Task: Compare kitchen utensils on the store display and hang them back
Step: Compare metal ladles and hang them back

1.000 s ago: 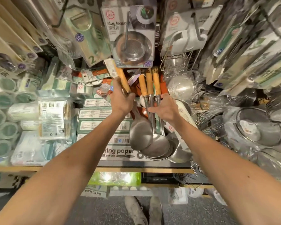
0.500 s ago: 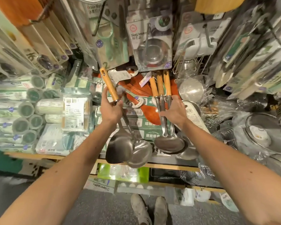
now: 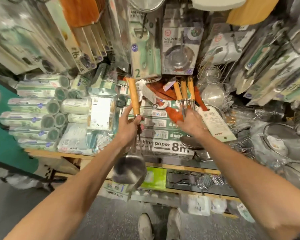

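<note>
- the left hand (image 3: 128, 126) is carrying the ladle (image 3: 134, 97) further off to the left and towards the person; a second ago its bowl was lying against the bowls of the hanging ladles (image 3: 184, 91), and now it is well apart from them.
- the fingers (image 3: 138, 120) are curling round the lower end of the wooden handle where it meets the metal shaft. the bowl is hanging low in front of the shelf edge (image 3: 59, 154), smeared by motion, so i cannot tell whether a second bowl is swinging behind it.
- the right hand (image 3: 192, 122) is staying at the metal shafts of the three hanging ladles, as in both earlier views. its fingers are reaching up among the shafts, fairly straight, but blur is hiding whether they are pinching one or only resting there.
- judging from this, the comparing step is under way: one ladle is free for a look and the rest are being steadied. nothing is being hung back yet.
- the baking paper boxes (image 3: 163, 146) are sitting stacked just behind both hands, and a white hang tag (image 3: 213, 122) is lying beside the right hand.
- the boxed strainer pack (image 3: 179, 51) is hanging directly above the ladle handles, with orange spatulas (image 3: 175, 115) behind the shafts, and both are crowding the way back. the hook itself is hidden among them, so rehanging is probably going to need the handle top threaded in carefully.
</note>
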